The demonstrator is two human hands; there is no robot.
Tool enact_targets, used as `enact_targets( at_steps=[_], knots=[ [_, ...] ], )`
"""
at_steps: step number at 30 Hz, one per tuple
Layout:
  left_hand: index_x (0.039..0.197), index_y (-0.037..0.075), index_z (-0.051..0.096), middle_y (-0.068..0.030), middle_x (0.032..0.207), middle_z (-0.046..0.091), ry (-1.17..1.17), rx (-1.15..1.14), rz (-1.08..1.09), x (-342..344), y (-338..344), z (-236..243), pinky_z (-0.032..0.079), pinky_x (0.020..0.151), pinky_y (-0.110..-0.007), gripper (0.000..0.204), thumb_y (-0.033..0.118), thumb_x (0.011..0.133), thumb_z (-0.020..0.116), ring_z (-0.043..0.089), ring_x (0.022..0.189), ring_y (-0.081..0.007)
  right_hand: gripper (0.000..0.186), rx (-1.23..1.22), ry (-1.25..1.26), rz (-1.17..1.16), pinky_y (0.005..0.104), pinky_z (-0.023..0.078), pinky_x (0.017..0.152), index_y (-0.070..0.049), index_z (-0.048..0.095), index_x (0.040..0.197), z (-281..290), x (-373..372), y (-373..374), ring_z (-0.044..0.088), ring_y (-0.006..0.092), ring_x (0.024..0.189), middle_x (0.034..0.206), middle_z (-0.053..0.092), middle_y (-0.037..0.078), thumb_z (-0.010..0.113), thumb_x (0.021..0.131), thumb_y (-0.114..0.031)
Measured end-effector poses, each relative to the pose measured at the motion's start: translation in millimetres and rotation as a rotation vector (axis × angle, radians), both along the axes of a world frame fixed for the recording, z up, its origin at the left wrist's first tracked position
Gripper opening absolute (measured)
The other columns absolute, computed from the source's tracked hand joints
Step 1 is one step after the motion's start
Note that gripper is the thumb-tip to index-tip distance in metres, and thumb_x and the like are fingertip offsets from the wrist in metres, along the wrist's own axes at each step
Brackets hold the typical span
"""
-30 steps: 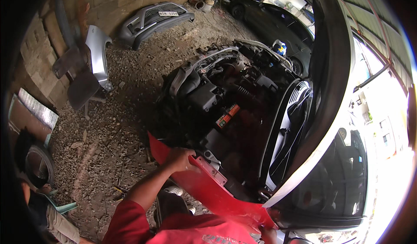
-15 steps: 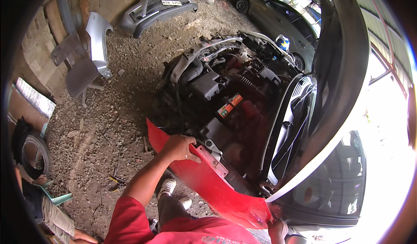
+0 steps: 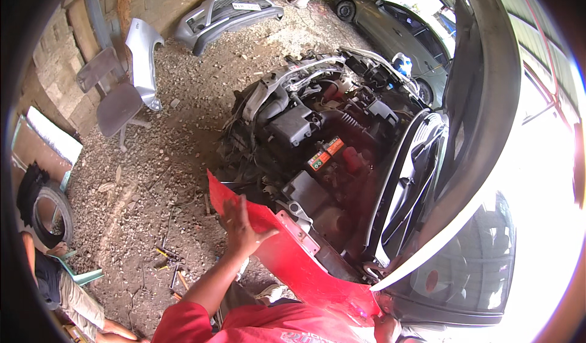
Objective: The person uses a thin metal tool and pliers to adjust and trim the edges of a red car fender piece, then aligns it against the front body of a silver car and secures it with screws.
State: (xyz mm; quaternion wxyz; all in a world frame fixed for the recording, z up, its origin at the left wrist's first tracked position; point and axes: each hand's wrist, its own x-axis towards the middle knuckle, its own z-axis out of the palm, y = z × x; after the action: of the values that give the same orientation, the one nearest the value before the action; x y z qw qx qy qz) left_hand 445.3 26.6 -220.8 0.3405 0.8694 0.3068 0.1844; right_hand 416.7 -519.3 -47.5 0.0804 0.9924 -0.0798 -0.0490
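A red fender panel (image 3: pixel 287 257) lies along the near side of an open engine bay (image 3: pixel 329 196), with a pinkish bracket on its upper edge. My left hand (image 3: pixel 241 227) rests on the panel's front part, fingers spread and touching its red surface. My right hand (image 3: pixel 384 326) is low at the panel's rear end, fingers curled on its edge and partly hidden. An orange-and-black battery (image 3: pixel 325 155) and a black plastic housing (image 3: pixel 287 123) show inside the bay. The raised hood (image 3: pixel 482 117) stands to the right.
A silver bumper (image 3: pixel 226 22), loose silver fender (image 3: pixel 145 62) and chair (image 3: pixel 119 108) stand by the block wall. A dark car (image 3: pixel 397 32) is parked behind. Another person (image 3: pixel 82 306) is at lower left near a tire (image 3: pixel 52 215) and scattered tools (image 3: pixel 171 260) on gravel (image 3: pixel 140 178).
My left hand has come off its grip on the panel's top edge and slid lower, fingers now spread on the surface. My right hand stays at the rear end.
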Motion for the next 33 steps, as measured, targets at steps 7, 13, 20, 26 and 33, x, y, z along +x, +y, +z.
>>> enact_targets(
  at_steps=[7,13,20,26,33],
  knots=[
    [0.174,0.009,0.015,-0.0249,0.175,0.024,-0.444,-0.996,0.348,-32.5,-76.4,-109.0,0.028,0.126,-0.061,0.124,0.069,0.087,0.079,0.025,0.161,-0.0428,0.046,0.018,0.012,-0.006,0.0525,0.057,0.073,-0.007,0.079,0.084,1.4,2.1,-6.3,0.076,0.0394,0.076,0.075,0.074,0.019,0.091,0.077,-0.050],
    [0.164,0.031,0.038,-0.0044,0.161,0.046,-0.049,-1.876,0.610,-78.0,-102.9,-176.3,0.034,0.111,-0.075,0.088,0.087,0.097,0.046,0.048,0.141,-0.0341,0.046,0.083,0.015,0.054,0.0524,0.057,0.071,-0.006,0.079,0.082,1.3,10.9,-10.3,0.075,0.0396,0.074,0.072,0.073,0.019,0.091,0.076,-0.050],
    [0.144,0.021,0.060,-0.0053,0.115,0.064,0.047,-2.056,0.480,-68.9,-176.2,-175.5,0.043,0.099,-0.057,0.089,0.091,0.097,0.030,0.056,0.099,-0.0273,0.051,0.060,0.084,0.121,0.0498,0.047,0.054,-0.001,0.069,0.063,-7.9,7.2,-32.5,0.065,0.0344,0.051,0.056,0.061,0.021,0.089,0.083,-0.043],
    [0.123,0.017,0.071,-0.0058,0.105,0.067,-0.069,-2.180,0.614,-67.8,-211.0,-162.1,0.046,0.092,-0.044,0.101,0.100,0.091,0.024,0.057,0.094,-0.0239,0.035,-0.141,0.163,0.169,0.0500,0.050,0.061,-0.004,0.078,0.080,7.7,9.9,-30.4,0.070,0.0320,0.060,0.068,0.071,0.019,0.086,0.087,-0.038],
    [0.131,0.019,0.067,-0.0050,0.112,0.070,-0.126,-2.104,0.617,-62.3,-262.4,-172.5,0.047,0.092,-0.044,0.100,0.100,0.091,0.025,0.061,0.099,-0.0227,0.043,-0.105,0.117,0.236,0.0513,0.051,0.060,-0.005,0.077,0.074,6.9,20.1,-29.2,0.070,0.0354,0.059,0.065,0.069,0.020,0.082,0.089,-0.045]
  ],
)
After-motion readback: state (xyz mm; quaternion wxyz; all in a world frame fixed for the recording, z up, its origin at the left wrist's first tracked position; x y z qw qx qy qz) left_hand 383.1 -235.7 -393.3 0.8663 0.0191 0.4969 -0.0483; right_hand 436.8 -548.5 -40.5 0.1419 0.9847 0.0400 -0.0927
